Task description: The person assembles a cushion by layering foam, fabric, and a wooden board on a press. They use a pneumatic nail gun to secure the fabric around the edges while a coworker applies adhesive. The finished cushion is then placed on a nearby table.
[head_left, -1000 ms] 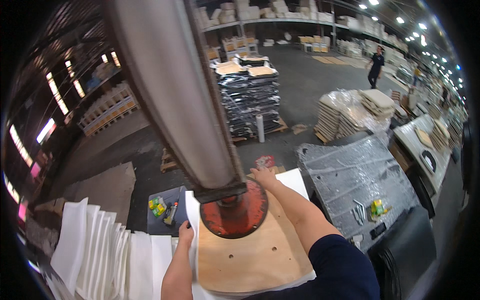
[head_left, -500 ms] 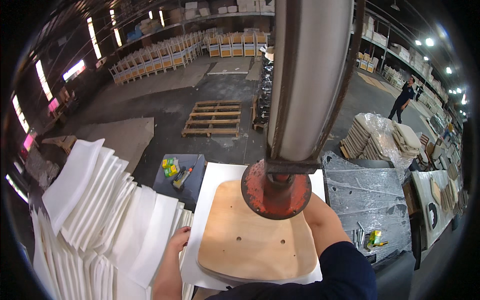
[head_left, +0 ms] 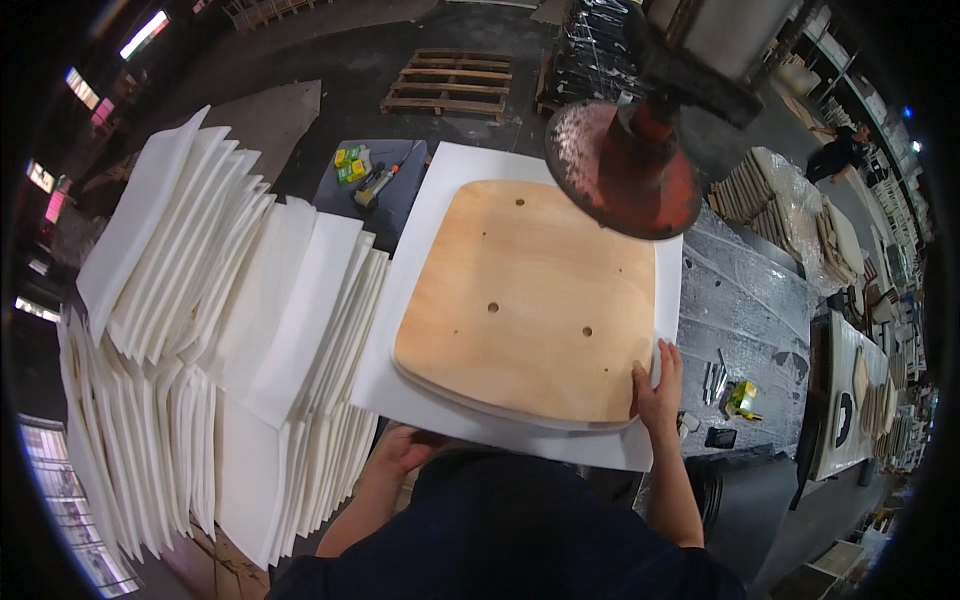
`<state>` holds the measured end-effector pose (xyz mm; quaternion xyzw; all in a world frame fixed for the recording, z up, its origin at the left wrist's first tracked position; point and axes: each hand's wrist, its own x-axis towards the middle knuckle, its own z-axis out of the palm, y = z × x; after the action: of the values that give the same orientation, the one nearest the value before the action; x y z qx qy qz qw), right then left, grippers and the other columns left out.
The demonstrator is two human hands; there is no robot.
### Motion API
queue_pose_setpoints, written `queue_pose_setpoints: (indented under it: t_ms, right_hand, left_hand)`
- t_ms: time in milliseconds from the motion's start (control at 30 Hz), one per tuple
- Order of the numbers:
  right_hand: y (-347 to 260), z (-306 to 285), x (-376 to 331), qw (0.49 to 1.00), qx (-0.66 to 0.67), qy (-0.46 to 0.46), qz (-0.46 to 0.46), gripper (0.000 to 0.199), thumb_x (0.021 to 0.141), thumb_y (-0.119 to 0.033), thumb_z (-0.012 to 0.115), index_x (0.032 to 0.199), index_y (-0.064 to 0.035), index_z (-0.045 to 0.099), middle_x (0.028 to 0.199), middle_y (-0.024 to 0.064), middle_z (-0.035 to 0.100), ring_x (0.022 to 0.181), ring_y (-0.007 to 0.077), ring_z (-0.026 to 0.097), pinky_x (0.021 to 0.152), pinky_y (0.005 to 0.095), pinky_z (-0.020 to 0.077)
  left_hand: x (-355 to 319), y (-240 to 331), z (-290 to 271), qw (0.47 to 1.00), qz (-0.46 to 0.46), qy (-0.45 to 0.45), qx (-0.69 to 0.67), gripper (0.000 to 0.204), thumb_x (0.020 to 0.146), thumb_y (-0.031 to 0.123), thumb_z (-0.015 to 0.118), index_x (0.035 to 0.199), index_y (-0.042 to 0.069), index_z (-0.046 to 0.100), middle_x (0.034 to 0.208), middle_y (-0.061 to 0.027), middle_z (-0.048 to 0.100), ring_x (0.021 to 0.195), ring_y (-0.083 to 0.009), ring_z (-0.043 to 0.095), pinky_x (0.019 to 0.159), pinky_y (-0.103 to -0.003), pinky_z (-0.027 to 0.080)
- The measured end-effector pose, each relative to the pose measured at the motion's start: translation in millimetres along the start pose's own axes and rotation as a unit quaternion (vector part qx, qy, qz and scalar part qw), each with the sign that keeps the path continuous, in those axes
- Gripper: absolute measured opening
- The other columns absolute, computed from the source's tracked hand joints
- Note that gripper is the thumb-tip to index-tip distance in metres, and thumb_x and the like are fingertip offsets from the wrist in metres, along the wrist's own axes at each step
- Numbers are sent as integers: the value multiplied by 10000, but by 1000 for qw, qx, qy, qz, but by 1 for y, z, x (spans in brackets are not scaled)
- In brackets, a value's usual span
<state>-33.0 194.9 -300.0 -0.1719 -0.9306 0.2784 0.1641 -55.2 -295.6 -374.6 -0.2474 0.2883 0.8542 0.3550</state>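
Observation:
A curved wooden seat panel (head_left: 530,270) with several drilled holes lies on a white foam-like sheet (head_left: 425,230) in front of me. My left hand (head_left: 405,449) is curled at the sheet's near left corner, its fingertips hidden beneath the edge. At the near right corner, my right hand (head_left: 659,386) rests with its thumb against the panel's rim. Its other fingers stretch along the sheet's right edge, apart from the thumb. A round red press plate (head_left: 625,170), on a metal column, hangs above the panel's far right corner.
Stacks of bent white sheets (head_left: 240,330) stand close on the left. A dark block (head_left: 330,190) bears a tool and small yellow-green boxes. A plastic-wrapped table (head_left: 745,300) with small tools is at right. A pallet (head_left: 450,82) lies beyond, and a person (head_left: 838,155) stands far right.
My right hand has come from the panel's far right side to its near right corner. My left hand has moved from the sheet's left edge to its near corner. The view has shifted down.

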Motion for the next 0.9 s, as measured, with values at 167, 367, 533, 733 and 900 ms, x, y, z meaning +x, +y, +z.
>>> queue_pose_setpoints:
  t_ms: [167,367,533,733,900]
  right_hand:
    - [16,2,-32,995,-18,23,93,698,1021,-386,734,1584,-44,502,1586,349,461,1492,523,438,1210,555,404]
    - [-8,0,-32,988,-139,54,53,749,971,-432,771,1594,-102,517,1605,321,451,1479,528,443,1212,606,372]
    - [-153,49,-60,952,-148,-121,-237,797,848,-431,869,1559,-238,564,1694,233,367,1558,520,328,1162,781,297]
    - [-186,77,-57,925,-144,-171,-307,769,846,-285,853,1552,-306,552,1695,166,386,1568,498,328,1137,782,321]
    - [-191,87,-59,928,-162,-124,-312,692,852,-163,811,1505,-289,616,1649,160,463,1517,488,420,1071,706,386]
  left_hand:
    - [9,-31,59,986,-89,-61,125,442,1084,214,622,1475,16,570,1430,-173,671,1284,-359,667,979,-531,605]
    - [47,-33,61,970,-72,-97,210,440,1168,332,455,1457,28,587,1342,-186,718,1108,-313,760,891,-446,648]
    - [37,-23,58,956,-101,-49,273,418,1185,323,413,1425,48,617,1226,-155,768,1039,-271,785,928,-418,648]
    - [40,-22,66,925,-55,-76,368,348,1163,281,464,1350,60,655,1164,-95,776,973,-206,773,877,-358,630]
    - [42,-21,57,916,-7,-53,397,340,1162,287,470,1354,69,648,1154,-87,763,940,-188,753,857,-350,604]
